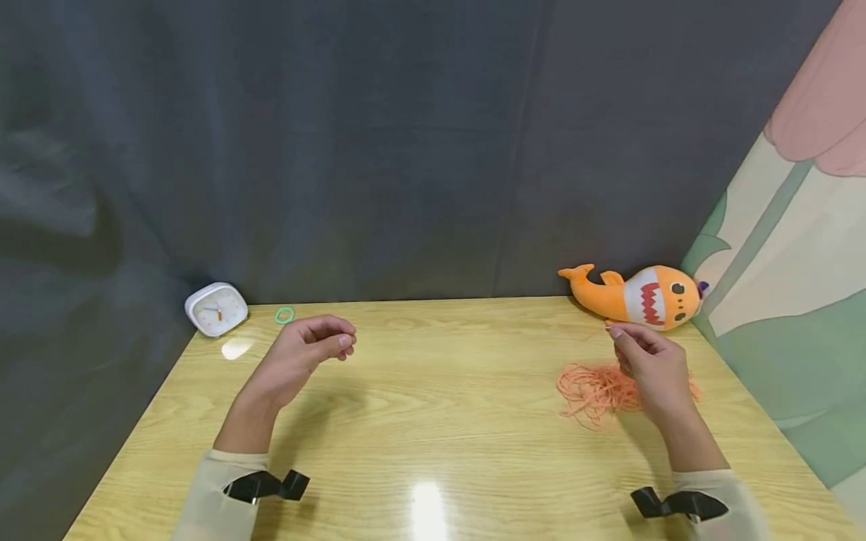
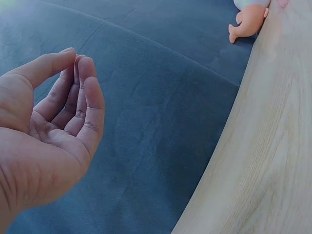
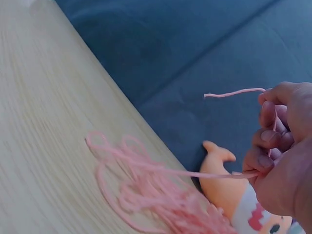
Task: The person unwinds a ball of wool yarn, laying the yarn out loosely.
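My right hand (image 1: 656, 376) grips a strand of orange-pink string (image 3: 234, 92) between thumb and forefinger. A short free end sticks out past the fingertips, while the other fingers curl over the strand lower down. From there the string runs to a loose tangled heap (image 1: 598, 391) on the table, partly covered by that hand in the head view. My left hand (image 1: 304, 353) is raised over the left half of the table. Its fingers bend loosely, thumb tip at the forefinger tip, and nothing shows in the hollow palm (image 2: 53, 139).
An orange plush shark (image 1: 612, 299) with a white muzzle lies at the back right. A white clock (image 1: 216, 309) stands at the back left, beside a green ring (image 1: 284, 315). Behind the wooden table (image 1: 440, 391) hangs a dark curtain (image 1: 406, 150); a patterned cloth (image 1: 778, 248) hangs at the right.
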The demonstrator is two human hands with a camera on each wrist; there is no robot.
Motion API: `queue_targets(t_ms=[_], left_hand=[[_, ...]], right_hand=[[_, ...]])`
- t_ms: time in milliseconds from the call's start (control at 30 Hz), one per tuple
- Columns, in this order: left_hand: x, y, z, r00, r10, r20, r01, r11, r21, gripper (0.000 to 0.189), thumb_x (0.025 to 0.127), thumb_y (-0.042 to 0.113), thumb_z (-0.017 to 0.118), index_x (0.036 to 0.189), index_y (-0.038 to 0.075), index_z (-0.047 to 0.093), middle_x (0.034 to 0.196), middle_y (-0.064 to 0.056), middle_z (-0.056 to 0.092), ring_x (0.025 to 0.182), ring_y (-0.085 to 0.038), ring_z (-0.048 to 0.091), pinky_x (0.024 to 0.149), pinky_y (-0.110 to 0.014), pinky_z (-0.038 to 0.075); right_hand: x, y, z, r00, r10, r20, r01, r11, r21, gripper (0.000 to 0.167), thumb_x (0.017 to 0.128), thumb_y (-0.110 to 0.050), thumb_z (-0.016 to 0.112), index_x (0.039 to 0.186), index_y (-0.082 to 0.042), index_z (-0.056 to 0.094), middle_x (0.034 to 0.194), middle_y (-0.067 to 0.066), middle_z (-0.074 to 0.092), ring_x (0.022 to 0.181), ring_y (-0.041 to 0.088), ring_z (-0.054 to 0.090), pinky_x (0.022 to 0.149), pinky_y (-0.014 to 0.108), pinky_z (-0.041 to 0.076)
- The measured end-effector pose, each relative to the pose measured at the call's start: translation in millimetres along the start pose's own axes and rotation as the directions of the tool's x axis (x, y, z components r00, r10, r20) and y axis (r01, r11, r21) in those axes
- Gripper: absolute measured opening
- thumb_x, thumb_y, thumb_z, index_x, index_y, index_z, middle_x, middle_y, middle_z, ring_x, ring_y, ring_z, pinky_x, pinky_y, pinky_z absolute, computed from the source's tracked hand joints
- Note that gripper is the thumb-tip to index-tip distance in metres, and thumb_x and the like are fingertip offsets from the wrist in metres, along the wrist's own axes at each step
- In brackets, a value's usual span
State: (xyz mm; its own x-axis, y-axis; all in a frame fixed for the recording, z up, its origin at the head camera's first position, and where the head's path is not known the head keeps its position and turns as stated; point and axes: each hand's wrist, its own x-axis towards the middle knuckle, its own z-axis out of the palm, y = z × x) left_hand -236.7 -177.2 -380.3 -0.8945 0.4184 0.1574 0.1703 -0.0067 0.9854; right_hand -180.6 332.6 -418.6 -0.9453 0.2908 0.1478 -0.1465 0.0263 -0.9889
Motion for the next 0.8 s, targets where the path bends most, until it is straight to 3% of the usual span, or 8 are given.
queue_targets(t_ms=[167, 300, 400, 467, 567, 633, 733, 800], left_hand=[[-4.1, -3.6, -2.2, 1.000, -0.007, 0.011, 0.007, 1.000, -0.012, 0.009, 0.101, 0.006, 0.065, 0.106, 0.008, 0.071, 0.094, 0.005, 0.071, 0.085, -0.008, 0.067, 0.082, -0.024, 0.057], [-6.2, -3.5, -3.3, 1.000, -0.003, 0.001, 0.003, 1.000, -0.001, 0.008, 0.101, 0.007, 0.065, 0.106, 0.008, 0.071, 0.094, 0.005, 0.071, 0.085, -0.007, 0.067, 0.081, -0.023, 0.057], [-7.2, -3.7, -2.3, 1.000, 0.006, 0.009, -0.006, 1.000, -0.005, 0.008, 0.101, 0.007, 0.065, 0.107, 0.007, 0.071, 0.095, 0.005, 0.072, 0.086, -0.007, 0.067, 0.082, -0.024, 0.057], [-7.6, -3.9, -2.0, 1.000, 0.011, 0.015, -0.011, 1.000, -0.008, 0.009, 0.101, 0.006, 0.065, 0.106, 0.009, 0.071, 0.095, 0.006, 0.072, 0.086, -0.007, 0.067, 0.082, -0.024, 0.057], [-7.5, -3.5, -2.0, 1.000, 0.008, 0.014, -0.008, 1.000, -0.001, 0.013, 0.101, 0.005, 0.064, 0.105, 0.014, 0.072, 0.094, 0.006, 0.072, 0.086, -0.007, 0.067, 0.081, -0.024, 0.057], [-7.7, -2.9, -2.3, 1.000, -0.002, 0.002, 0.002, 1.000, 0.028, 0.012, 0.101, 0.006, 0.064, 0.105, 0.014, 0.072, 0.094, 0.007, 0.073, 0.088, -0.007, 0.068, 0.082, -0.024, 0.057], [-8.9, -1.1, -2.5, 0.999, -0.024, -0.034, 0.029, 0.991, 0.131, 0.013, 0.102, 0.014, 0.065, 0.111, 0.008, 0.072, 0.098, 0.006, 0.074, 0.095, -0.010, 0.070, 0.086, -0.023, 0.056], [-10.0, 0.2, -2.2, 0.998, -0.026, -0.064, 0.040, 0.973, 0.227, 0.021, 0.103, 0.019, 0.066, 0.117, 0.005, 0.071, 0.107, 0.003, 0.075, 0.104, -0.013, 0.070, 0.092, -0.025, 0.055]], right_hand=[[3.0, 7, -20, 0.997, 0.075, -0.019, -0.076, 0.996, -0.048, 0.013, 0.099, -0.029, 0.070, 0.105, -0.020, 0.078, 0.081, -0.012, 0.063, 0.070, 0.004, 0.057, 0.063, 0.016, 0.054], [7.6, 10, -34, 0.995, 0.102, 0.024, -0.100, 0.993, -0.066, 0.013, 0.101, -0.028, 0.068, 0.107, -0.022, 0.078, 0.084, -0.013, 0.065, 0.073, 0.004, 0.057, 0.064, 0.017, 0.054], [9.9, 12, -45, 0.991, 0.119, 0.054, -0.109, 0.980, -0.165, 0.014, 0.103, -0.030, 0.065, 0.109, -0.025, 0.076, 0.087, -0.015, 0.066, 0.076, 0.004, 0.057, 0.065, 0.017, 0.054], [9.2, 14, -52, 0.990, 0.130, 0.057, -0.109, 0.955, -0.275, 0.016, 0.104, -0.033, 0.063, 0.112, -0.026, 0.075, 0.087, -0.016, 0.066, 0.076, 0.004, 0.058, 0.065, 0.019, 0.055], [4.7, 18, -60, 0.991, 0.123, 0.045, -0.090, 0.889, -0.448, 0.030, 0.106, -0.036, 0.059, 0.122, -0.014, 0.073, 0.087, -0.018, 0.067, 0.076, 0.002, 0.058, 0.064, 0.022, 0.055], [0.4, 19, -64, 0.994, 0.102, 0.045, -0.058, 0.821, -0.568, 0.040, 0.107, -0.037, 0.055, 0.128, -0.006, 0.069, 0.094, -0.014, 0.070, 0.077, 0.001, 0.059, 0.063, 0.023, 0.054], [-2.3, 17, -66, 0.998, 0.024, 0.061, 0.027, 0.701, -0.713, 0.048, 0.108, -0.034, 0.052, 0.133, 0.006, 0.063, 0.107, 0.009, 0.075, 0.084, 0.010, 0.065, 0.059, 0.024, 0.052], [-1.1, 13, -65, 0.997, -0.024, 0.073, 0.073, 0.624, -0.778, 0.046, 0.108, -0.031, 0.052, 0.133, 0.007, 0.062, 0.120, 0.027, 0.068, 0.092, 0.027, 0.067, 0.063, 0.033, 0.054]])
